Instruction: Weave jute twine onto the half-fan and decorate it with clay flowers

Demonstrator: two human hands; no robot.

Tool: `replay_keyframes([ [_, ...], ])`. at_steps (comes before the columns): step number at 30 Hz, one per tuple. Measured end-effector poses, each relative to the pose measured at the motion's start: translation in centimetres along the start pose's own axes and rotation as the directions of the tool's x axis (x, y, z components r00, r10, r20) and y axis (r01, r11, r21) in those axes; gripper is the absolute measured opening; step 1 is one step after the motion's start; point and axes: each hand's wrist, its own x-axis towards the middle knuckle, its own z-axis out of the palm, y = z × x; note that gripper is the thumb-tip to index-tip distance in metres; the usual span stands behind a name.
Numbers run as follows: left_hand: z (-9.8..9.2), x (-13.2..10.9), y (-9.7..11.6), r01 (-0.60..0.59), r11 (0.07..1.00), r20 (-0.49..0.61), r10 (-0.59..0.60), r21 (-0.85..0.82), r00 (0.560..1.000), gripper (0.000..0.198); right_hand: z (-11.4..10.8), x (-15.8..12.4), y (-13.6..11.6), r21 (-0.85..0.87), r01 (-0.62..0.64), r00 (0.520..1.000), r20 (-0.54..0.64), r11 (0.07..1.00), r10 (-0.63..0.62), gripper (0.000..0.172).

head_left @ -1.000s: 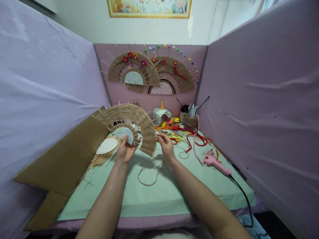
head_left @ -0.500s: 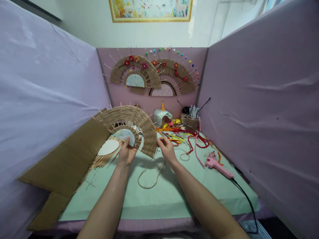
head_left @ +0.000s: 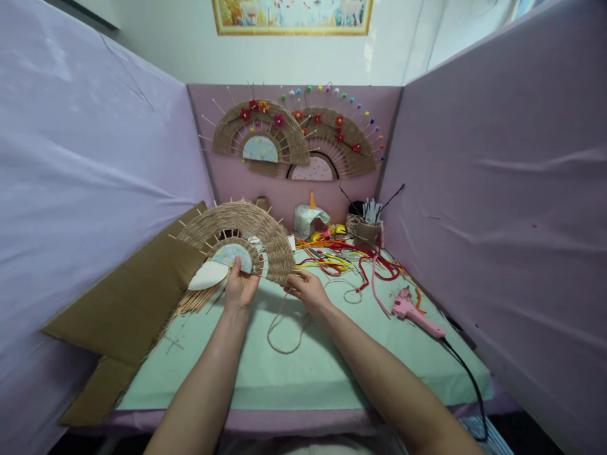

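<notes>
"What's closest to you?"

"The bench (head_left: 265,385), under a pale green cloth, with a loop of twine (head_left: 284,352) lying between my forearms."

"Any markings you can read?"

"A faint cross (head_left: 174,342) on the cloth, left of my left forearm. I can't tell whether it's drawn or creased."

"And the woven fan (head_left: 272,243)?"

"Up in front of me, over the bench. My left hand (head_left: 241,291) grips it, thumb on the front of the pale blue half-circle (head_left: 232,256) at its middle. My right hand (head_left: 307,289) is at its lower right end, fingers bent and touching it; I can't tell whether they're pinching the edge or the twine."

"What's to either side?"

"On the left, a white oval (head_left: 206,277) over thin sticks (head_left: 195,304), beside some cardboard (head_left: 123,309). On the right, a pink glue gun (head_left: 418,316)."

"Further back?"

"Red, yellow and orange fuzzy stems (head_left: 327,244), then a brown pot (head_left: 367,234) of white sticks. Behind those, two flowered fans (head_left: 227,136) against a pink board (head_left: 232,183), and a gold-framed picture (head_left: 294,18) above."
</notes>
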Motion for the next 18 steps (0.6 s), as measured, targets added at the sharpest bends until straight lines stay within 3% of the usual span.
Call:
replay_keyframes([
  [9, -0.5, 0.3, -0.3, -0.005, 1.000, -0.051, 0.003, -0.029, 0.999, 0.033, 0.6, -0.9, 0.0, -0.046, -0.035, 0.998, 0.042, 0.998, 0.037, 0.038],
  [18, -0.9, 0.8, -1.0, 0.010, 0.999, -0.142, -0.015, -0.039, 0.990, 0.034, 1.1, -0.8, 1.1, 0.033, -0.002, 0.999, -0.032, 0.999, 0.003, 0.040],
])
